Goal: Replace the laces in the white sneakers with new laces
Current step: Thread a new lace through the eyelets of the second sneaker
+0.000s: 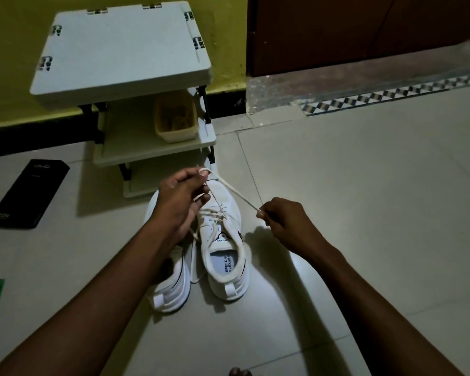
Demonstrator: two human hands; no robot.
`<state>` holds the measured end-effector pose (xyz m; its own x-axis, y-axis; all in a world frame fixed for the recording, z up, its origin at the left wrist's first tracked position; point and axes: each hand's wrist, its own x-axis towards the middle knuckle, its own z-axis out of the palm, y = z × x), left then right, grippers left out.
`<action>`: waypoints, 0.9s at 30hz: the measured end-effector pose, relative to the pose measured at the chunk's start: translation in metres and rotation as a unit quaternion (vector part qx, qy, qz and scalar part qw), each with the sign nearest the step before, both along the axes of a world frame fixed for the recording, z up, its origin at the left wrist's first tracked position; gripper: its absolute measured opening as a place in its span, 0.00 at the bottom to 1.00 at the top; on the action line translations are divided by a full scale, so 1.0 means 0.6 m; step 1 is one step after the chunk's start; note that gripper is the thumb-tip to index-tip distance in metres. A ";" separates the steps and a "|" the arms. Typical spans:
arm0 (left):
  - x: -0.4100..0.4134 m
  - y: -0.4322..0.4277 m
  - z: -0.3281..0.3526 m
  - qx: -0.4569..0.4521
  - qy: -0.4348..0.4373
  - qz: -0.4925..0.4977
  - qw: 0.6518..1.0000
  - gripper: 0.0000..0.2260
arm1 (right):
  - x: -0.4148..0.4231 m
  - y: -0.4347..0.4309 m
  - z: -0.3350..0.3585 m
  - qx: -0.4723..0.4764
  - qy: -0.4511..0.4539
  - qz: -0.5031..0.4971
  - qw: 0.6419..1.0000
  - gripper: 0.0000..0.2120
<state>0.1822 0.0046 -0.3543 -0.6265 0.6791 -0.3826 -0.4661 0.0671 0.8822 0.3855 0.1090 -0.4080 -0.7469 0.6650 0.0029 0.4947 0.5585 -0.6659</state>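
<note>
We see two white sneakers (223,240) with matt mesh cloth over the toes and smoother, faintly shiny panels at the heels, threaded with a flat woven cloth lace (235,192). They rest on a floor (364,199) of smooth, glossy pale tiles that reflect light. Behind stands a shelf (120,50) of matt pale plastic, and a matt black cardboard box (29,194) lies nearby.
</note>
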 end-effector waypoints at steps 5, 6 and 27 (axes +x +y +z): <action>0.002 0.004 -0.003 0.000 0.048 0.006 0.999 0.03 | 0.010 0.000 -0.019 0.023 -0.178 0.011 0.984 0.07; 0.003 0.004 -0.002 0.003 0.053 0.007 0.999 0.03 | 0.012 0.000 -0.024 0.028 -0.194 0.015 0.981 0.07; 0.044 -0.085 -0.050 -0.304 0.303 -0.089 0.899 0.05 | -0.097 -0.089 0.008 -0.196 0.198 -0.132 0.951 0.05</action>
<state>0.2087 -0.0467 -0.3842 -0.7473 0.5702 -0.3411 0.1543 0.6482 0.7457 0.3276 0.0557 -0.4031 -0.5458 0.8371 -0.0373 0.2496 0.1198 -0.9609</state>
